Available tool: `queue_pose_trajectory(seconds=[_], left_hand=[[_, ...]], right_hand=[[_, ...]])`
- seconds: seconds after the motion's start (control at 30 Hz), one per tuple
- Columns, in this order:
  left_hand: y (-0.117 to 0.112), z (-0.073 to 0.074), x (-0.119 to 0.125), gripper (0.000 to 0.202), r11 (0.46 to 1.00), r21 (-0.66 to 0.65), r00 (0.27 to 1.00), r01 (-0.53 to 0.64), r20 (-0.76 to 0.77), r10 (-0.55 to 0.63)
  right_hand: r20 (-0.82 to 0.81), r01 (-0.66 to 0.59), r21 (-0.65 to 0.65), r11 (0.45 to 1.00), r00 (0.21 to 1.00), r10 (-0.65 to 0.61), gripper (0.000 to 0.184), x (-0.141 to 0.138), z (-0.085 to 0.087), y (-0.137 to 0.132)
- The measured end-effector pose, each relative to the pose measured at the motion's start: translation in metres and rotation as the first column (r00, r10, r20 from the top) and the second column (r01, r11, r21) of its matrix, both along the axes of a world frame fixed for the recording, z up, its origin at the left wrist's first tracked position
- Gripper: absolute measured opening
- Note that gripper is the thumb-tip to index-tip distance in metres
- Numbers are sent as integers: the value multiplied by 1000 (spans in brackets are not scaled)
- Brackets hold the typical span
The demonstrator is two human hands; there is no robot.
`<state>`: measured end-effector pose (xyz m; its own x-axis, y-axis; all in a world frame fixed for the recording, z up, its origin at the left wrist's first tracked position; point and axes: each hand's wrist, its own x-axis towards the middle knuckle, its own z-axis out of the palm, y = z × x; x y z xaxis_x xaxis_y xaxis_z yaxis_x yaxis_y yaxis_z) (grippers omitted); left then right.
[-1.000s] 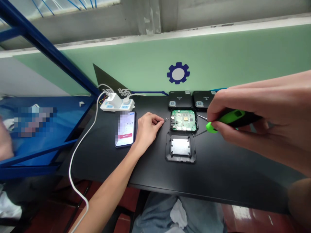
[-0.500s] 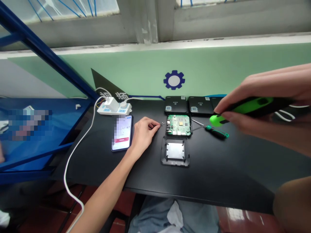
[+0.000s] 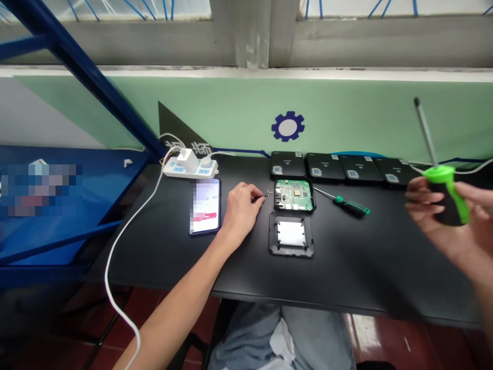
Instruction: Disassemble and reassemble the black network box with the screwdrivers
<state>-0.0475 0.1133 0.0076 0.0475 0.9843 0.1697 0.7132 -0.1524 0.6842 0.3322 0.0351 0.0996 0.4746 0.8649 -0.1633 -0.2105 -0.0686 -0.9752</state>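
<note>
My right hand [image 3: 458, 221] is wrapped round the thick green-and-black handle of a screwdriver [image 3: 449, 198], its shaft pointing up. My left hand [image 3: 243, 208] rests on the black table with thumb and fingertips pinched together; whatever they hold is too small to make out. Tiny screws [image 3: 268, 193] lie just beyond those fingertips. Right beside them is an opened black box with a green circuit board [image 3: 295, 195] inside. In front of it lies its black cover [image 3: 291, 235] with a silver plate. A thinner green-and-black screwdriver [image 3: 350, 206] lies to the right of the board.
Several closed black boxes [image 3: 325, 167] stand in a row along the wall. A phone [image 3: 206, 208] lies left of my left hand, below a white power strip [image 3: 190, 167]. A white cable [image 3: 111, 246] hangs over the table's left edge. A blue frame [image 3: 96, 97] rises at left.
My right hand has drawn back to the right, away from the circuit board, and the screwdriver has turned from pointing at the board to pointing up. My left hand keeps its place beside the screws.
</note>
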Motion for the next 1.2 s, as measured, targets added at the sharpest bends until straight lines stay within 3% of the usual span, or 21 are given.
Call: queue_pose_trajectory(seconds=[0.1,0.23,0.3,0.37,0.47,0.53,0.87,1.2], left_hand=[[1,-1,2,12,1000,0,1000,-5,2,5],[1,-2,5,13,1000,14,1000,-7,3,7],[0,-2,6,13,1000,22,1000,-10,2,10],[0,-1,6,13,1000,25,1000,-12,1,12],[1,-1,6,13,1000,20,1000,-10,-4,10],[2,0,5,13,1000,14,1000,-9,-8,9],[-1,3,6,15,1000,-7,1000,-18,-15,18],[0,3,5,15,1000,-17,1000,-23,-9,23]], right_hand=[[-182,73,-133,988,979,-96,53,-18,-17,-17],[-107,80,-106,991,990,-91,72,-23,-26,-19],[17,68,-88,994,998,-66,71,-19,-30,-15],[241,14,-42,999,971,-3,63,-12,-36,-10],[560,-68,4,998,827,55,55,-1,-45,-1],[642,-84,-5,996,763,68,55,6,-52,6],[711,-81,-114,990,689,139,53,34,-83,21],[746,-48,-116,992,655,119,53,35,-92,22]])
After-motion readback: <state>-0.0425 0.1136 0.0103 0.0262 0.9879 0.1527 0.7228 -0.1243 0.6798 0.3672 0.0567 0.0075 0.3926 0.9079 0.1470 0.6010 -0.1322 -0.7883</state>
